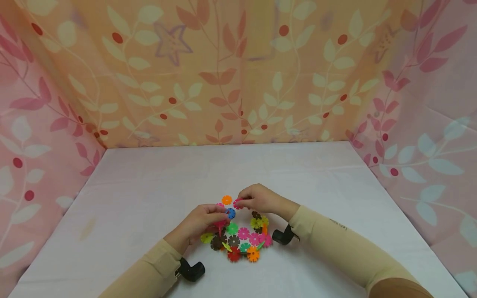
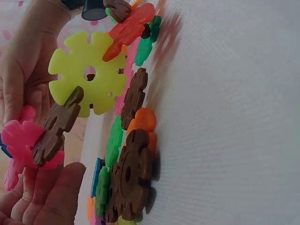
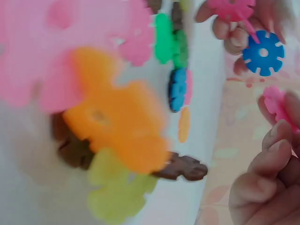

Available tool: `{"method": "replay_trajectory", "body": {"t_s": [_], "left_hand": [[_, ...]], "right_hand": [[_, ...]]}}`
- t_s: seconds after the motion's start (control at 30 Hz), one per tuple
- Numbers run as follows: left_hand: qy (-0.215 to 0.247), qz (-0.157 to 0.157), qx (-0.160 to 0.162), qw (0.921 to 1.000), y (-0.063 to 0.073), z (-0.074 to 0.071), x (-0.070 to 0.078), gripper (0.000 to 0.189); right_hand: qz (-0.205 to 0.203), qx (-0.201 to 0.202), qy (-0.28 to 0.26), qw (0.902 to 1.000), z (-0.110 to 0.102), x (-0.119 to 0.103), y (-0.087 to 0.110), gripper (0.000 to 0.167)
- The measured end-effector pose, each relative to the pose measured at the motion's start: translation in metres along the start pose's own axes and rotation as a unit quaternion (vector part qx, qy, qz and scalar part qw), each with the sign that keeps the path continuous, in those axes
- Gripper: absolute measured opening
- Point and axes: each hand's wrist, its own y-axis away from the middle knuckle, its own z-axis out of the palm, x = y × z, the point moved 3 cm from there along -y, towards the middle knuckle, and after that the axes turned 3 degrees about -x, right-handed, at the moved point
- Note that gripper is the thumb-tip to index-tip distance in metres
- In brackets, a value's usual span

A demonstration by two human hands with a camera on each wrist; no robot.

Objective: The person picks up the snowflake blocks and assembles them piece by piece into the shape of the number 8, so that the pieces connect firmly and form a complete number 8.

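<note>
My left hand (image 1: 203, 223) grips a pink notched flower disc (image 3: 232, 7) with a blue notched disc (image 1: 231, 213) close against it. Beside it on the right, my right hand (image 1: 261, 198) pinches another pink notched disc (image 1: 237, 203) between thumb and fingers. A gap separates the two held groups in the right wrist view. Below the hands lies a ring of joined discs, with a red disc (image 1: 234, 254) and an orange disc (image 1: 253, 254) at its near side. A yellow disc (image 2: 89, 70) meets a brown one (image 2: 58, 126) in the left wrist view.
An orange disc (image 1: 227, 200) lies just beyond the hands. White cloth covers the table (image 1: 149, 178); patterned curtains (image 1: 231, 74) stand at the back and both sides. Black wrist mounts (image 1: 191, 271) hang beneath both forearms.
</note>
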Motion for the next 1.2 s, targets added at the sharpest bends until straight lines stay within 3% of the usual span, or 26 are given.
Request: {"method": "replay_trajectory", "body": {"t_s": [0.23,0.6,1.03,1.2], "left_hand": [[-0.002,0.011,-0.009,0.9999,-0.002,0.001,0.002,0.039],[-0.007,0.031,-0.021,0.9993,-0.005,0.005,0.004,0.042],[-0.008,0.068,-0.005,0.9976,-0.003,0.010,0.013,0.033],[-0.006,0.070,-0.009,0.9975,-0.002,0.012,0.012,0.033]], "right_hand": [[0.006,-0.023,-0.110,0.9936,0.001,0.001,-0.001,0.030],[0.012,-0.046,-0.197,0.9793,0.007,0.000,-0.001,0.035],[0.016,-0.015,-0.220,0.9752,0.007,0.002,-0.003,0.029],[0.010,-0.027,-0.193,0.9808,0.008,0.001,-0.002,0.029]]}}
